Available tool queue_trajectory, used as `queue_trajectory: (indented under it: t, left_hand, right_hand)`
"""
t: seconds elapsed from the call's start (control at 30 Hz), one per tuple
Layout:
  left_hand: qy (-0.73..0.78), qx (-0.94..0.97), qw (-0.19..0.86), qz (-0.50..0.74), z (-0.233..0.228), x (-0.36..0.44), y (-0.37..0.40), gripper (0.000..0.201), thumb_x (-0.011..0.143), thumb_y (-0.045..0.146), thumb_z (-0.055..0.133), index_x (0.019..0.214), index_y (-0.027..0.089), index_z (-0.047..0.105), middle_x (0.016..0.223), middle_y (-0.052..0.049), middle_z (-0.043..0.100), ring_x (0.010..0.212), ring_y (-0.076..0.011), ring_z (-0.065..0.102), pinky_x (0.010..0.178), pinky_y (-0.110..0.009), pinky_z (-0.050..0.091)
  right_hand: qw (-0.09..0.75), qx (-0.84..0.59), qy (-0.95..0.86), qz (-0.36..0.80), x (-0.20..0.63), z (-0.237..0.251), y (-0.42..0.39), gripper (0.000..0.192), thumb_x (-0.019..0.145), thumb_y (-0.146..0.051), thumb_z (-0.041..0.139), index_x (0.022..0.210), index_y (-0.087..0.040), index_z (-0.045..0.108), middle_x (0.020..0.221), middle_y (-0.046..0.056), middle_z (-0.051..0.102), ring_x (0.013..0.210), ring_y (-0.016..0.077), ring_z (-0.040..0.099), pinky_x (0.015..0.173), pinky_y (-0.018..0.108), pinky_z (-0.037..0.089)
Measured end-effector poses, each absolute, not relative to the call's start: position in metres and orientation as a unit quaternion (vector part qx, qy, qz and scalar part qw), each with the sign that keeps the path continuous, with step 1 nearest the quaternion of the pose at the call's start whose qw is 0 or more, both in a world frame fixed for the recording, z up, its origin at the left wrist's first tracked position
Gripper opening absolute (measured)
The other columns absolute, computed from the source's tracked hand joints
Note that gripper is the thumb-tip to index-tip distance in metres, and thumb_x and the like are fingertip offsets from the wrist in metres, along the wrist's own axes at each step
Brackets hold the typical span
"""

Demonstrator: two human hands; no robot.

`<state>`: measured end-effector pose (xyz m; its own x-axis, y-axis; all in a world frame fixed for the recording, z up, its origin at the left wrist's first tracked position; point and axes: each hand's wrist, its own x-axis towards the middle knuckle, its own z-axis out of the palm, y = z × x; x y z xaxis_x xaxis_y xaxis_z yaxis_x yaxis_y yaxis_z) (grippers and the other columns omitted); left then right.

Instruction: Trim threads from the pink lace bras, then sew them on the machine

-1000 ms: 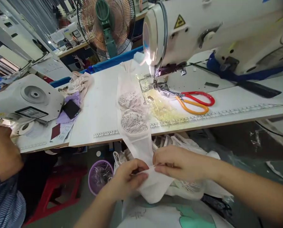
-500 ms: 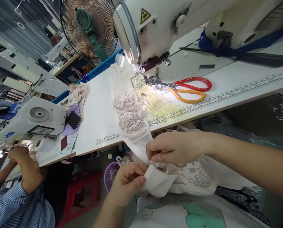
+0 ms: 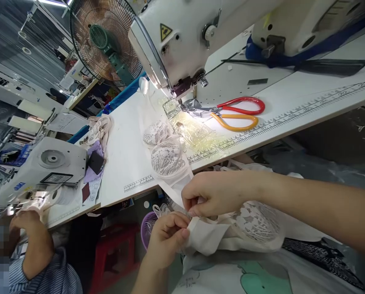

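1. head view, the hands: the left hand (image 3: 166, 237) pinches a folded end of the white fabric band (image 3: 205, 237) between thumb and fingers, and the right hand (image 3: 213, 194) grasps the same band just above it, fingertips almost touching the left ones. both grips sit on a thin edge below the tabletop (image 3: 124, 155) rim; a loosened pinch could let the end slip and the fold open.
2. head view, the garment: the lace bra piece (image 3: 166, 157) lies on the tabletop near the edge, its band trailing down to the hands. a hard tug could drag it off the tabletop, or pull it askew where it runs toward the sewing machine (image 3: 182, 41).
3. head view, surroundings: the scissors (image 3: 237, 114) lie by the machine foot, well apart from the hands. a co-worker's hand (image 3: 25, 220) works at the next machine to the left; loose fabric hanging over the lap could snag.
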<state>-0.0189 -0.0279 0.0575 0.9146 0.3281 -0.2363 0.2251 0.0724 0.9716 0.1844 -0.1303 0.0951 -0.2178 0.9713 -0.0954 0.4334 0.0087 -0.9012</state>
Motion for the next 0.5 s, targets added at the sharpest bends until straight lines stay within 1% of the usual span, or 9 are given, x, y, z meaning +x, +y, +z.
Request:
queue_trajectory:
  t: [0.17, 0.5]
  left_hand:
    - [0.243, 0.668, 0.702, 0.030, 0.0525, -0.0182, -0.0269, 0.032, 0.071, 0.041, 0.070, 0.063, 0.014, 0.057, 0.068, -0.004, 0.057, 0.065, -0.0139, 0.049, 0.060, -0.024, 0.038]
    - [0.252, 0.682, 0.685, 0.030, 0.0564, -0.0170, -0.0251, 0.032, 0.071, 0.042, 0.070, 0.062, 0.014, 0.056, 0.069, -0.004, 0.058, 0.065, -0.0139, 0.050, 0.059, -0.024, 0.038]
  right_hand:
    - [0.292, -0.547, -0.641, 0.453, 0.1847, 0.0964, -0.1291, 0.009, 0.077, -0.021, 0.056, 0.079, -0.016, 0.063, 0.074, 0.000, 0.064, 0.065, 0.0108, 0.055, 0.056, 0.020, 0.039]
    - [0.294, -0.539, -0.653, 0.443, 0.1838, 0.0965, -0.1265, 0.009, 0.077, -0.019, 0.057, 0.081, -0.014, 0.064, 0.074, 0.000, 0.064, 0.064, 0.0099, 0.054, 0.056, 0.019, 0.038]
